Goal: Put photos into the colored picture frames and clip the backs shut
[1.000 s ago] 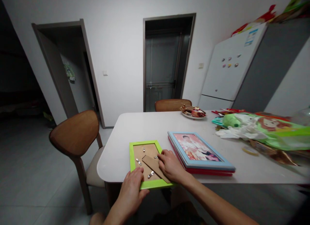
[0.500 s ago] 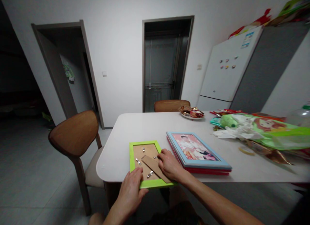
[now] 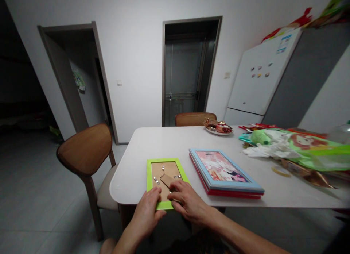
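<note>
A lime-green photo frame (image 3: 149,177) lies back side up at the table's near edge, its brown backing board (image 3: 159,168) showing small metal clips and a cardboard stand (image 3: 167,180). My left hand (image 3: 146,210) grips the frame's lower left corner, thumb below the edge and fingers on top. Over the lower right part of the backing is my right hand (image 3: 188,202), fingers bent and closed near the stand and lower clip. Its fingertips cover that clip, so what they pinch, if anything, is hidden.
Right of the green frame, a blue frame with a pink picture (image 3: 221,166) tops a stack with red frames. Farther right lie crumpled wrappers and bags (image 3: 306,144). A plate of items (image 3: 218,131) sits at the back. A wooden chair (image 3: 87,148) stands left.
My right hand has moved left and down, from the frame's right side clip to the lower clip. That side clip is now uncovered. My left hand stays at the corner.
</note>
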`<state>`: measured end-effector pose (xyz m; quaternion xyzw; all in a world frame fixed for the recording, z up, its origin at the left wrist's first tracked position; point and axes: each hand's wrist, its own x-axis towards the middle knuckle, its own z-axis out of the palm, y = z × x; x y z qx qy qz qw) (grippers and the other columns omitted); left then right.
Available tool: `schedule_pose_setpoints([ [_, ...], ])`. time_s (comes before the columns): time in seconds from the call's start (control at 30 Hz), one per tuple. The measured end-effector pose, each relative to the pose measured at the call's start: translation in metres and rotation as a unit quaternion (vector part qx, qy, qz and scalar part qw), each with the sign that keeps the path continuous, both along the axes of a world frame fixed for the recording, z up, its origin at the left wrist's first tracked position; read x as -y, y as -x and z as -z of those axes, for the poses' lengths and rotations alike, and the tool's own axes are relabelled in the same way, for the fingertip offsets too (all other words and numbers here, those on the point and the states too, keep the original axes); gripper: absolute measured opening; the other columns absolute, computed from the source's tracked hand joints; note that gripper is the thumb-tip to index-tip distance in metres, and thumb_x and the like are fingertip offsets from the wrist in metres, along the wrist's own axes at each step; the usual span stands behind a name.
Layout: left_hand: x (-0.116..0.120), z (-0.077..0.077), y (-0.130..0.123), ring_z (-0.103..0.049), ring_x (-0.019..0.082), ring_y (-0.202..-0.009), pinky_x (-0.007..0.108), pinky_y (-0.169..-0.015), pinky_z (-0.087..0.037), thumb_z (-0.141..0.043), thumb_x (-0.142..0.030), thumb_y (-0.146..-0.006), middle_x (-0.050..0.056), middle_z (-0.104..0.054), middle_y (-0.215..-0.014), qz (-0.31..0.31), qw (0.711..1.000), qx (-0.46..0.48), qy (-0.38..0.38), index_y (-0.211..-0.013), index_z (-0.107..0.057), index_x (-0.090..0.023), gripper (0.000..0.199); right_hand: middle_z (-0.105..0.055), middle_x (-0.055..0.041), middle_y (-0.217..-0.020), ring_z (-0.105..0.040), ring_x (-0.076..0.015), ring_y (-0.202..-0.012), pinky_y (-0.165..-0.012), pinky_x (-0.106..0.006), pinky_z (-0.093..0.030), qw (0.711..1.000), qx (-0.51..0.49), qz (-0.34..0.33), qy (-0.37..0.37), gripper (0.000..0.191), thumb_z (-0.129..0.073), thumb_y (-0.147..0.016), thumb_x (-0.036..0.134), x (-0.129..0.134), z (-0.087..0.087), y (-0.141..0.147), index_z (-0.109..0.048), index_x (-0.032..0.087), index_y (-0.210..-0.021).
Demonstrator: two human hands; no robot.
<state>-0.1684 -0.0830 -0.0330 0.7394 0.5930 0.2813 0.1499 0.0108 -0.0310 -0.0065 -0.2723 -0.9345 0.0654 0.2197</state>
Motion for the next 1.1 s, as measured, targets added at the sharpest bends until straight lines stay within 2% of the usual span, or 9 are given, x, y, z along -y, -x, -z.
schedule_pose_setpoints([
  [0.2, -0.001, 0.000, 0.001, -0.043, 0.021, -0.110, 0.039, -0.095, -0.032, -0.060, -0.013, -0.061, 0.007, -0.051, -0.117, 0.004, 1.000, 0.018, 0.000, -0.115, -0.043, -0.020, 0.057, -0.053, -0.0041, -0.090, -0.043, -0.0158, -0.086, -0.077, -0.030, -0.033, 1.000, 0.000, -0.002, 0.021, 0.021, -0.042, -0.079, 0.021, -0.007, -0.002, 0.006, -0.061, 0.022, -0.088],
  [0.3, 0.001, 0.000, 0.000, -0.046, 0.020, -0.106, 0.039, -0.093, -0.034, -0.058, -0.012, -0.061, 0.006, -0.053, -0.113, 0.009, 1.000, 0.014, -0.011, -0.114, -0.043, -0.020, 0.055, -0.055, -0.0051, -0.089, -0.044, -0.0153, -0.084, -0.075, -0.028, -0.032, 0.999, -0.006, 0.030, 0.029, 0.024, -0.039, -0.081, 0.022, -0.024, 0.002, 0.026, -0.059, 0.020, -0.094],
  [0.47, 0.004, -0.004, 0.000, -0.047, 0.020, -0.103, 0.035, -0.092, -0.035, -0.058, -0.012, -0.062, 0.006, -0.053, -0.110, 0.007, 1.000, 0.014, -0.012, -0.106, -0.047, -0.018, 0.046, -0.054, -0.0061, -0.086, -0.043, -0.0172, -0.085, -0.071, -0.029, -0.030, 0.995, 0.064, 0.079, 0.007, 0.024, -0.039, -0.081, 0.024, -0.046, 0.008, 0.060, -0.062, 0.020, -0.083],
  [0.67, 0.006, -0.011, 0.001, -0.048, 0.019, -0.098, 0.033, -0.088, -0.038, -0.058, -0.011, -0.062, 0.005, -0.055, -0.105, 0.014, 0.999, 0.030, -0.012, -0.099, -0.049, -0.018, 0.039, -0.053, -0.0075, -0.090, -0.041, -0.0192, -0.087, -0.071, -0.030, -0.029, 0.991, 0.132, 0.015, -0.020, 0.016, -0.048, -0.076, 0.028, -0.039, 0.001, 0.061, -0.059, 0.019, -0.083],
  [0.73, 0.006, -0.010, 0.001, -0.048, 0.019, -0.096, 0.033, -0.086, -0.039, -0.059, -0.012, -0.062, 0.004, -0.056, -0.103, 0.012, 0.999, 0.032, -0.012, -0.093, -0.051, -0.018, 0.032, -0.053, -0.0085, -0.092, -0.042, -0.0204, -0.089, -0.071, -0.030, -0.029, 0.991, 0.133, 0.007, -0.030, 0.019, -0.048, -0.076, 0.029, -0.036, 0.000, 0.059, -0.058, 0.018, -0.087],
  [0.8, 0.007, -0.008, 0.002, -0.048, 0.019, -0.098, 0.033, -0.088, -0.038, -0.060, -0.011, -0.062, 0.005, -0.055, -0.105, 0.012, 0.999, 0.031, -0.014, -0.097, -0.051, -0.018, 0.037, -0.055, -0.0083, -0.091, -0.043, -0.0197, -0.088, -0.070, -0.028, -0.030, 0.993, 0.117, 0.010, -0.018, 0.020, -0.045, -0.077, 0.029, -0.039, 0.000, 0.058, -0.059, 0.018, -0.088],
  [0.87, 0.007, -0.005, 0.003, -0.047, 0.019, -0.101, 0.033, -0.091, -0.036, -0.061, -0.011, -0.061, 0.006, -0.054, -0.108, 0.014, 0.999, 0.028, -0.012, -0.106, -0.047, -0.016, 0.048, -0.057, -0.0077, -0.090, -0.046, -0.0171, -0.085, -0.070, -0.026, -0.031, 0.996, 0.079, 0.048, 0.012, 0.023, -0.041, -0.080, 0.027, -0.049, 0.001, 0.058, -0.059, 0.017, -0.090],
  [1.0, 0.009, 0.000, 0.004, -0.042, 0.020, -0.110, 0.035, -0.097, -0.030, -0.063, -0.011, -0.060, 0.009, -0.052, -0.114, 0.013, 1.000, 0.018, 0.003, -0.114, -0.043, -0.015, 0.058, -0.061, -0.0091, -0.085, -0.052, -0.0154, -0.078, -0.066, -0.023, -0.032, 0.978, 0.033, 0.197, 0.061, 0.024, -0.040, -0.079, 0.023, -0.078, 0.004, 0.058, -0.062, 0.015, -0.084],
  [1.1, 0.009, 0.001, 0.004, -0.040, 0.020, -0.112, 0.035, -0.098, -0.029, -0.063, -0.012, -0.060, 0.008, -0.048, -0.120, 0.009, 1.000, 0.016, 0.011, -0.115, -0.043, -0.017, 0.059, -0.063, -0.0095, -0.074, -0.055, -0.0155, -0.068, -0.060, -0.023, -0.032, 0.970, 0.038, 0.229, 0.076, 0.022, -0.043, -0.075, 0.019, -0.092, 0.008, 0.061, -0.063, 0.013, -0.071],
])
